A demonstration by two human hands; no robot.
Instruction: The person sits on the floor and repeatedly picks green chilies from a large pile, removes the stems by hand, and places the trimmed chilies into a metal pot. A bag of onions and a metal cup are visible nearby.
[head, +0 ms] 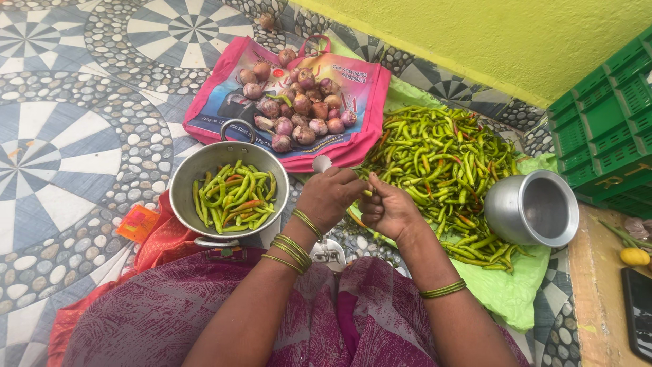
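Head view of chilli sorting on a patterned tile floor (61, 156). The left hand (331, 196) and the right hand (388, 209) met above the near edge of the chilli heap (438, 163), both clenched on a single green chilli (367, 192) pinched between their fingertips; what looked like a fixed floor blade (322, 164) rose just behind the left hand. The step in hand appeared to be the trimming or stemming of that one chilli. The next move would probably call for a short carry leftward to the steel pan (228, 193), already partly filled, and a fresh reach rightward into the heap. Open room was narrow: the pan rim lay just beside the left wrist, the pink bag (353, 146) bearing onions (299, 112) closed the far side, and a steel pot (532, 208) lay tipped on the green sheet (506, 292) at the heap's right edge. A green crate (608, 115) stood further right against the wall.
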